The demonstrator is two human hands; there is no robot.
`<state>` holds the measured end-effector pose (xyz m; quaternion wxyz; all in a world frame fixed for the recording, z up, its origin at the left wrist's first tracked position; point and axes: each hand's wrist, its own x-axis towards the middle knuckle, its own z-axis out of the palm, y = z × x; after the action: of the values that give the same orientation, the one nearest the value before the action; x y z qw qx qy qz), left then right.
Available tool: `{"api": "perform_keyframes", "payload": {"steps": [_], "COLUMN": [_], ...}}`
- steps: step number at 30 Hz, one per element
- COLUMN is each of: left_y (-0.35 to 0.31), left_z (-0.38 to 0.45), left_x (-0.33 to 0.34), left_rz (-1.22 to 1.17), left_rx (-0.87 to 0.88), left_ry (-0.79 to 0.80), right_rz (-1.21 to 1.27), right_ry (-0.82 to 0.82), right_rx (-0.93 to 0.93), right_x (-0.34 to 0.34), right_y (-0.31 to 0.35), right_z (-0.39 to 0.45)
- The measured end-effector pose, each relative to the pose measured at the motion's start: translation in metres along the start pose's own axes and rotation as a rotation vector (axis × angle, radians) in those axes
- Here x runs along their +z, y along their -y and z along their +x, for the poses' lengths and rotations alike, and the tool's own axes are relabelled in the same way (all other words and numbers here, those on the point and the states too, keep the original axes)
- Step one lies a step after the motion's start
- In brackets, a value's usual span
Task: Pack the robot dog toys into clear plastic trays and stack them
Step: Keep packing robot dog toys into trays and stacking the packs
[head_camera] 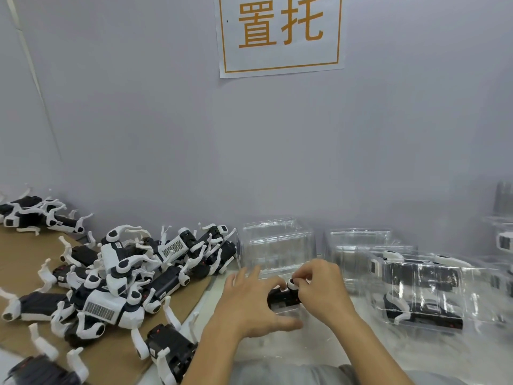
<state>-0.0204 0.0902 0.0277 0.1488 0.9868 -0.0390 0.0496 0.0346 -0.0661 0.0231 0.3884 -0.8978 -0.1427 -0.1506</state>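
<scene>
Grey wall (138,120) backs the workstation, with a white paper sign (280,34) taped high on it bearing two orange characters inside an orange border. Below it runs a pale table (361,351). Its left part is covered by a sheet of brown cardboard (16,262).

On the cardboard lies a loose pile of robot dog toys (116,276) — black bodies, white legs and heads, lying tangled at all angles. One more group sits further back at the far left (36,215).

At centre, both hands work on a single robot dog toy (283,297), which sits in front of the person in a clear plastic tray (280,329). The left hand (249,304) has fingers spread and relaxed, the thumb extended below the toy's black body; firm contact cannot be confirmed. The right hand (322,287) pinches a white joint piece at the top of the toy, fingers curled around it.

Behind the hands stands a stack of empty clear trays (277,245). To the right, a second clear stack (358,245) stands just behind packed trays (422,293) holding toys — black and white parts show through the plastic. Further trays at the far right edge are blurred.
</scene>
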Motion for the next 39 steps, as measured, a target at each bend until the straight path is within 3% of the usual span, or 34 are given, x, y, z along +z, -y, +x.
{"api": "perform_keyframes", "payload": {"steps": [17, 23, 27, 39], "left_y": [-0.012, -0.021, -0.026, -0.029], "left_z": [-0.002, -0.009, -0.012, -0.013], "left_x": [-0.023, -0.045, -0.055, -0.067], "left_rz": [-0.023, 0.005, 0.065, 0.191], "left_rx": [0.011, 0.071, 0.113, 0.194], "left_ry": [-0.115, -0.361, -0.580, -0.926], "right_rz": [0.224, 0.227, 0.421, 0.639], "right_ry": [-0.226, -0.182, -0.127, -0.267], "right_rx": [-0.044, 0.025, 0.091, -0.287], "right_x": [-0.028, -0.047, -0.058, -0.062], "right_y": [0.015, 0.030, 0.038, 0.057], "right_z": [0.008, 0.009, 0.011, 0.006]}}
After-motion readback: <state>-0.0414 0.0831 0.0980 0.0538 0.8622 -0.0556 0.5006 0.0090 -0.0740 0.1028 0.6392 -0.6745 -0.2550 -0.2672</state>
